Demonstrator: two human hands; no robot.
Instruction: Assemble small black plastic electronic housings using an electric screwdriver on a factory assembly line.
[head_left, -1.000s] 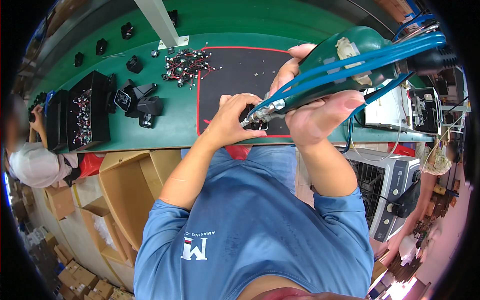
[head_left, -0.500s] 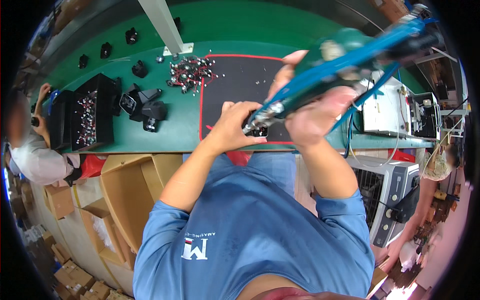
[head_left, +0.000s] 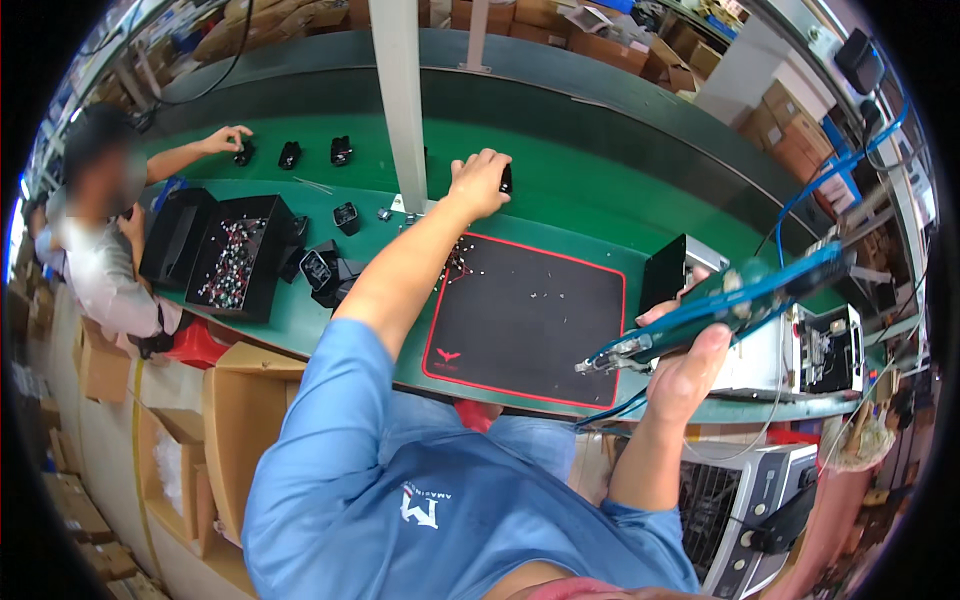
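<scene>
My left hand [head_left: 480, 185] reaches to the far side of the bench, beside the white post. Its fingers are closed on a small black housing [head_left: 506, 180], mostly hidden behind them. My right hand [head_left: 688, 382] is wrapped round a green power screwdriver [head_left: 745, 290] with a blue hose along it. The driver lies slanted, its metal tip [head_left: 600, 362] over the right front part of a black mat with a red border [head_left: 530, 335]. Several tiny bits [head_left: 547, 295] lie on the mat. Partly behind my left forearm is a pile of small wired parts [head_left: 458, 262].
Black housings [head_left: 341, 150] stand in a row at the far left; a co-worker's hand [head_left: 228, 140] touches one. A black box [head_left: 272, 275] holds many wired parts, with more housings [head_left: 320, 268] beside it. The white post [head_left: 398, 100] rises mid-bench. White equipment [head_left: 755, 360] stands right.
My left hand has moved from beside the driver tip above the mat to the far bench, taking the black housing along. The driver has swung back from it. The head view has shifted.
</scene>
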